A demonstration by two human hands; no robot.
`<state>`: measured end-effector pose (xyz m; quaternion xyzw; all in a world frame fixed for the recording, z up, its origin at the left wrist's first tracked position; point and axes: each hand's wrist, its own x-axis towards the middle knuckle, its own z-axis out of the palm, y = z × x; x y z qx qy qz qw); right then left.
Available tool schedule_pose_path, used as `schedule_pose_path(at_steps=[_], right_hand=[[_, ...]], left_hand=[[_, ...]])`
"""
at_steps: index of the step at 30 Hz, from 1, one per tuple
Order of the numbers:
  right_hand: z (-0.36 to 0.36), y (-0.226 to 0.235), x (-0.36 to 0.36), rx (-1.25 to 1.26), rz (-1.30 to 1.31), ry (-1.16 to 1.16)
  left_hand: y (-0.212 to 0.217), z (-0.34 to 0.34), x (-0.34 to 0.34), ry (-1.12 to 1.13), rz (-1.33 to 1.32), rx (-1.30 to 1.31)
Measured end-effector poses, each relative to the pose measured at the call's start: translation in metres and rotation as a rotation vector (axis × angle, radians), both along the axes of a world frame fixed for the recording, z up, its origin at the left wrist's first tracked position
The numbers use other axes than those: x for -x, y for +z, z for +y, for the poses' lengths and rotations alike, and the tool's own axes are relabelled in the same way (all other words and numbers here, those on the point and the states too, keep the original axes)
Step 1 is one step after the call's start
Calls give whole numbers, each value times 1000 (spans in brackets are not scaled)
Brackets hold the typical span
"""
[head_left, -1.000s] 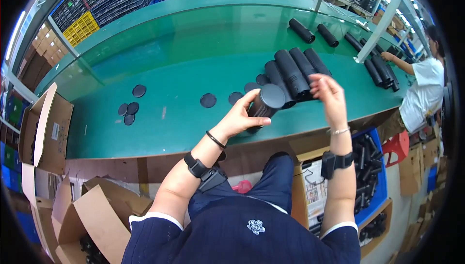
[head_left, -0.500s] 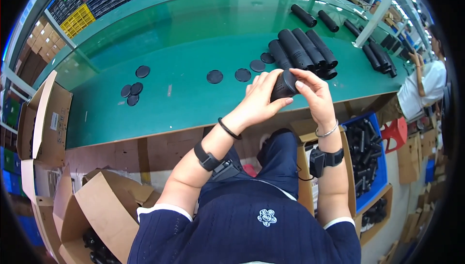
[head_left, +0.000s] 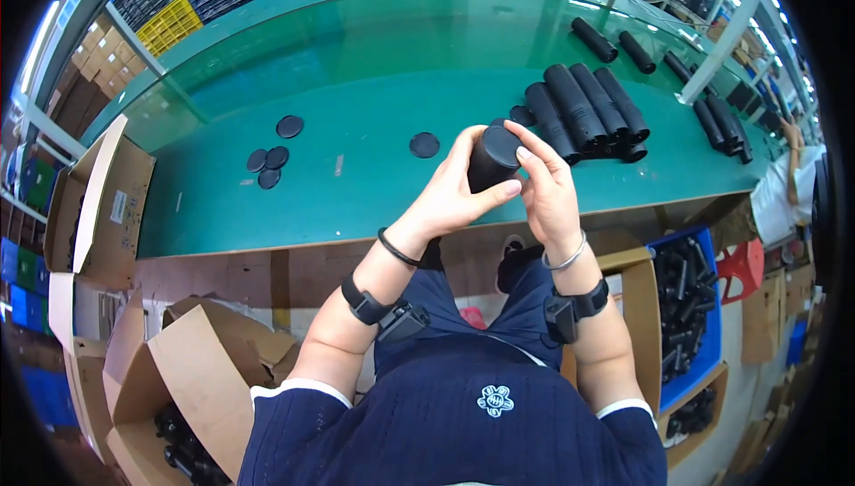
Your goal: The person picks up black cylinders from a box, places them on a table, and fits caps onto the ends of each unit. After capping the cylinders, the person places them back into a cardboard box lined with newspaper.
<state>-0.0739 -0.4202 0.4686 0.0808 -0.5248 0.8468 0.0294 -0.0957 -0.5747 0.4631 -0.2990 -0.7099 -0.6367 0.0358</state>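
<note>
- Left hand (head_left: 450, 196) and right hand (head_left: 545, 187) both wrapped around one black tube (head_left: 492, 158), fingers closed on it
- Tube held above near edge of green bench (head_left: 356, 183)
- More tubes (head_left: 583, 112) lying behind; black discs (head_left: 272, 158) to the left

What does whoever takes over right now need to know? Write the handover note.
Left hand: grip closed round the side of the black tube.
Right hand: also on the black tube, fingers over its capped top end.
The tube is held up over the near edge of the green bench.
Done: four or so black tubes lie side by side in a finished-looking row at right.
Left: loose black discs lie at left, one single disc mid-bench; more tubes wait in the blue bin at right.
</note>
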Motion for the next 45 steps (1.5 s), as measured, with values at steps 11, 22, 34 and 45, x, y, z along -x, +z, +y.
schedule_pose_path(at_steps=[11, 22, 34, 45], right_hand=[[-50, -2, 2, -106, 104, -101], [-14, 8, 19, -237, 40, 295], [-12, 16, 43, -610, 21, 476], [-13, 5, 44, -956, 372, 346]], left_hand=[[-6, -20, -10, -44, -433, -540], [6, -54, 4, 116, -104, 66], [12, -77, 21, -16, -58, 529], [0, -57, 26, 91, 79, 753]])
